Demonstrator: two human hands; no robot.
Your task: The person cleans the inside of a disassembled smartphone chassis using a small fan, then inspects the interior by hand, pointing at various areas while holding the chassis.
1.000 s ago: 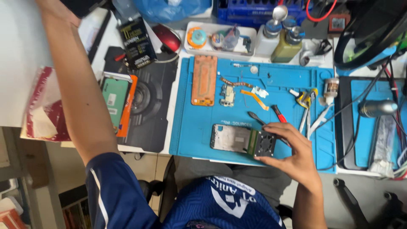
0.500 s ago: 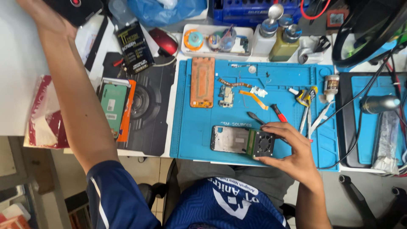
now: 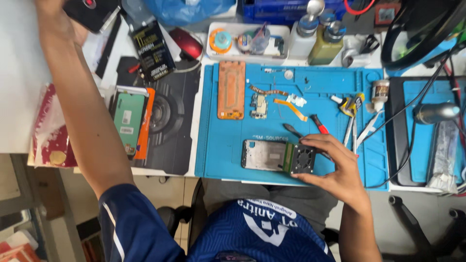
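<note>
While the person sits at a cluttered repair bench seen from above, the right hand (image 3: pixel 335 167) rests on a blue work mat (image 3: pixel 218 145), its fingers and thumb clasped around a small square black fan unit (image 3: pixel 303 159). That fan sits on the right end of a stripped silver phone frame (image 3: pixel 264 155), which lies flat near the mat's front edge, just before the person's lap.

The left arm stretches far up and to the left, and the left hand (image 3: pixel 58 17) reaches the top corner of the view beside a dark phone with a red dot (image 3: pixel 92 10); whether it is gripping the phone cannot be told, since the hand is cut off by the picture's edge.

Farther back on the mat lie an orange phone back cover (image 3: pixel 231 90), a small circuit board (image 3: pixel 259 106), an orange ribbon cable (image 3: pixel 290 107) and a red-handled screwdriver (image 3: pixel 319 123), all apart from the fan. Left of the mat, on a black pad (image 3: pixel 170 140), a green-screened phone (image 3: pixel 128 121) lies on an orange case. A white tray (image 3: pixel 242 53) of small parts and two pump bottles (image 3: pixel 318 41) stand along the back.
</note>
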